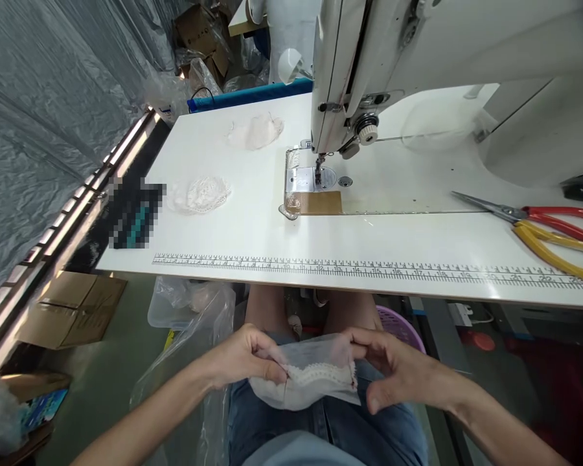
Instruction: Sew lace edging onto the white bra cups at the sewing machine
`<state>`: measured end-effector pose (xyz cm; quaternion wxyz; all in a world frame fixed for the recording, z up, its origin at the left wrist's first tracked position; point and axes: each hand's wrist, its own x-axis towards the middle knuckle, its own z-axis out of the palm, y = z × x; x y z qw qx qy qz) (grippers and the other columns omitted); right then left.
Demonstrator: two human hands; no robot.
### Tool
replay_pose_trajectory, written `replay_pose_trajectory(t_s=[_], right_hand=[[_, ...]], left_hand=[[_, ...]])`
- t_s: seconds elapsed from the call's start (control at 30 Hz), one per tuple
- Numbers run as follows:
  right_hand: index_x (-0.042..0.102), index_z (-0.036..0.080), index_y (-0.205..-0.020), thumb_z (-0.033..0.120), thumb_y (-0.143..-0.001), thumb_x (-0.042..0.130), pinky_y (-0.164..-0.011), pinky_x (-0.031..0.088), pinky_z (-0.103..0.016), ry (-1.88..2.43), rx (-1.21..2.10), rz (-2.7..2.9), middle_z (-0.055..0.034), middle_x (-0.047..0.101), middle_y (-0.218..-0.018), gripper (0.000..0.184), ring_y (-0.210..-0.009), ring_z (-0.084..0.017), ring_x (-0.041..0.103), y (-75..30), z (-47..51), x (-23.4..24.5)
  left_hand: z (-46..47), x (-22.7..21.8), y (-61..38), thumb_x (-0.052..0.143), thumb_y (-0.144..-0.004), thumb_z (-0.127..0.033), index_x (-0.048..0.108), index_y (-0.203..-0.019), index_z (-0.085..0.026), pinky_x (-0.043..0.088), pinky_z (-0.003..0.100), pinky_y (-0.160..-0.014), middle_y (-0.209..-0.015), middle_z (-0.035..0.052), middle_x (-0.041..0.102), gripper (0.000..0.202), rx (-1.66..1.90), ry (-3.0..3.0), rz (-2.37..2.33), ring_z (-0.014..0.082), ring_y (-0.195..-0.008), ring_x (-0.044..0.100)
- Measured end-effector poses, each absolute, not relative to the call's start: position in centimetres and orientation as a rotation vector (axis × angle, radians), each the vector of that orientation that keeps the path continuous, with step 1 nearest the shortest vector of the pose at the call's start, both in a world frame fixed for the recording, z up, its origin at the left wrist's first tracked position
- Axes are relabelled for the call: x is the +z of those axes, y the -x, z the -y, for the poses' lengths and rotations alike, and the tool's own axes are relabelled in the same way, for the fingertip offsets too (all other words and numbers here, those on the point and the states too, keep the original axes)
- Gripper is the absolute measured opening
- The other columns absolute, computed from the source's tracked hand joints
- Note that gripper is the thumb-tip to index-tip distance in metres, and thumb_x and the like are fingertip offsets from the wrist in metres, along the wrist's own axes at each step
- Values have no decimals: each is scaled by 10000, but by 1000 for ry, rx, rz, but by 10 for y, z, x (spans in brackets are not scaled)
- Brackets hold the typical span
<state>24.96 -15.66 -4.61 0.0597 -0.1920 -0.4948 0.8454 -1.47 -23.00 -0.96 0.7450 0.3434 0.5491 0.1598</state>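
A piece of sheer white fabric point(315, 353) with a scalloped lace trim hangs over my lap, below the table's front edge. My left hand point(260, 359) pinches its left side between thumb and fingers. At the upper right corner, the fingers of my right hand point(388, 366) hold the fabric's edge, while the thumb stands apart below. Two more pale lace pieces lie on the table: one lace piece point(208, 194) at the left, and a sheer piece point(260, 131) farther back. The sewing machine's needle and presser foot point(319, 169) stand over the metal plate, apart from both hands.
Scissors point(519, 213) with red and yellow handles lie at the table's right. A printed ruler point(369, 266) runs along the front edge. Below are a clear plastic bin point(168, 310), a purple basket point(403, 329) and a cardboard box point(72, 307).
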Motion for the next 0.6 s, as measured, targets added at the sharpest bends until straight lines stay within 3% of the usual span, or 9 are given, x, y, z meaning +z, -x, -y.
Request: replay_pose_trajectory(t_s=[0.27, 0.4, 0.6], right_hand=[[579, 185, -978, 289, -749, 735, -706, 425, -229, 680, 2463, 1292, 8, 626, -855, 296, -764, -119, 541, -233, 181, -62], [636, 153, -858, 341, -756, 720, -672, 415, -224, 758, 2416, 1358, 0, 633, -782, 230, -720, -125, 539, -231, 182, -58], [690, 138, -780, 419, -761, 698, -604, 403, -225, 776, 2390, 1485, -10, 640, -706, 282, -653, -137, 541, -235, 182, -55]], left_hand=[[235, -7, 14, 836, -570, -303, 755, -713, -145, 463, 166, -581, -677, 53, 720, 228, 421, -625, -1269, 92, -588, 604], [236, -4, 15, 832, -576, -314, 753, -721, -140, 466, 176, -577, -668, 49, 715, 240, 396, -643, -1284, 98, -583, 602], [238, -1, 18, 804, -615, -316, 758, -745, -161, 473, 186, -598, -684, 42, 722, 207, 323, -746, -1287, 108, -606, 611]])
